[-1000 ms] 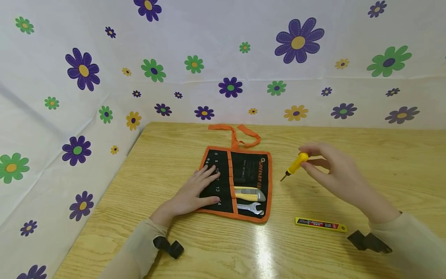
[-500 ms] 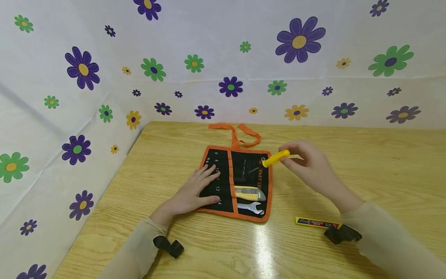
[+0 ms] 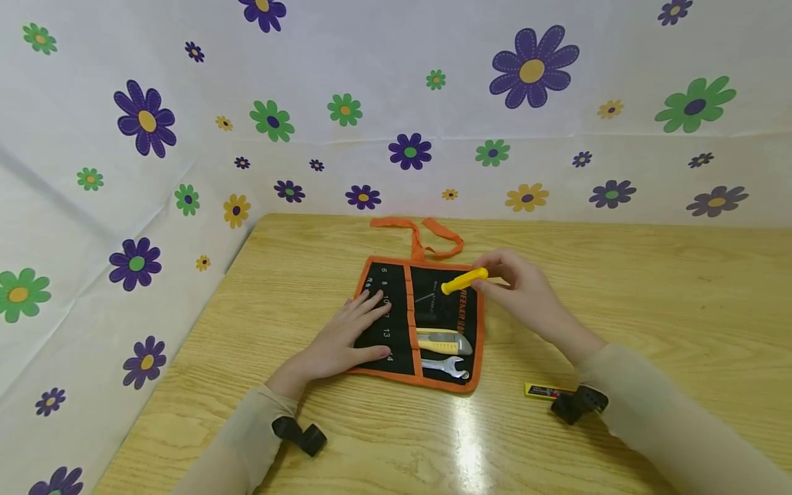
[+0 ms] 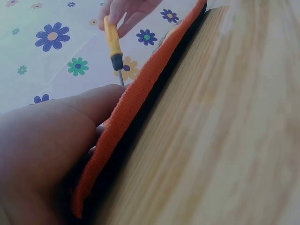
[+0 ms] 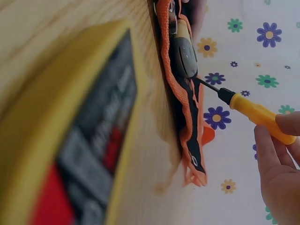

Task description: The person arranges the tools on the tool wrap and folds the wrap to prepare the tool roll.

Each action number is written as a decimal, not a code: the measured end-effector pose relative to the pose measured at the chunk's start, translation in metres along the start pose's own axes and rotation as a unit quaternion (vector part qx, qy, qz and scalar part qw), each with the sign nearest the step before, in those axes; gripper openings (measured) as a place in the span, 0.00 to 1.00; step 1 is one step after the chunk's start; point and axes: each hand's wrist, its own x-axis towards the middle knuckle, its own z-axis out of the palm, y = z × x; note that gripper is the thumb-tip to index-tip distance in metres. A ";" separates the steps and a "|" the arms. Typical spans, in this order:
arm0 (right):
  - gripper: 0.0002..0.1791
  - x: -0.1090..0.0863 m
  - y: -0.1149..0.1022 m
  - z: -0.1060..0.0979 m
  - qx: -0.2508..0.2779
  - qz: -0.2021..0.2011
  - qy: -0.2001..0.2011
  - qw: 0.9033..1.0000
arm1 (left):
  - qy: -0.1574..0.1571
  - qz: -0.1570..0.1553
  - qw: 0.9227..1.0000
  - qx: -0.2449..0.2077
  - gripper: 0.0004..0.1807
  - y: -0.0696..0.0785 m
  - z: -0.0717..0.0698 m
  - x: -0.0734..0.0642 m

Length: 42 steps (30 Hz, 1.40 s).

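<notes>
- Right hand (image 3: pixel 522 292): fingers (image 5: pixel 265 149) pinching the handle end of a yellow screwdriver (image 3: pixel 464 281).
- Screwdriver: over the right half of the tool pouch (image 3: pixel 436 319), tilted, shaft down and left; whether the tip touches fabric cannot be told.
- Left hand (image 3: pixel 343 340): fingers spread wide, resting on the pouch's left half.
- Pouch: black, orange-edged, laid open on the bench (image 3: pixel 668 302); orange tie (image 3: pixel 416 237) at the far edge.
- Utility knife (image 3: pixel 444 342) and, nearer, open-ended wrench (image 3: pixel 442 366): pocketed, heads rightward.
- Yellow-edged case (image 3: pixel 541 390): bench, near right, partly hidden.
</notes>
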 end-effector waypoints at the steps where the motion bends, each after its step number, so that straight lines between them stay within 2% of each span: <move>1: 0.13 0.001 0.000 0.001 0.002 0.009 -0.004 1.000 | 0.000 0.000 1.000 0.000 0.41 0.000 0.000 0.000; 9: 0.12 0.002 0.001 0.001 -0.009 0.053 -0.033 0.998 | 0.001 0.001 1.000 0.008 0.41 -0.003 0.002 0.001; 15: 0.10 0.007 0.004 -0.002 -0.066 0.091 -0.059 0.992 | 0.000 0.001 1.000 0.010 0.41 -0.002 0.001 0.001; 19: 0.10 0.011 0.006 -0.001 -0.093 0.096 -0.081 0.988 | -0.002 0.002 1.000 0.007 0.41 0.000 0.000 0.001; 28: 0.10 0.021 0.006 0.006 -0.145 0.071 -0.150 0.975 | -0.002 0.003 1.000 0.008 0.41 0.000 0.000 0.001; 31: 0.09 0.024 0.006 0.009 -0.163 0.055 -0.162 0.972 | -0.001 0.004 1.000 0.007 0.41 -0.001 0.001 0.001; 38: 0.10 0.033 0.002 0.015 -0.193 0.046 -0.179 0.964 | 0.002 0.007 1.000 0.006 0.42 0.000 0.001 0.001; 42: 0.12 0.038 0.000 0.018 -0.211 0.020 -0.191 0.958 | 0.005 0.009 1.000 0.006 0.42 -0.002 0.001 0.001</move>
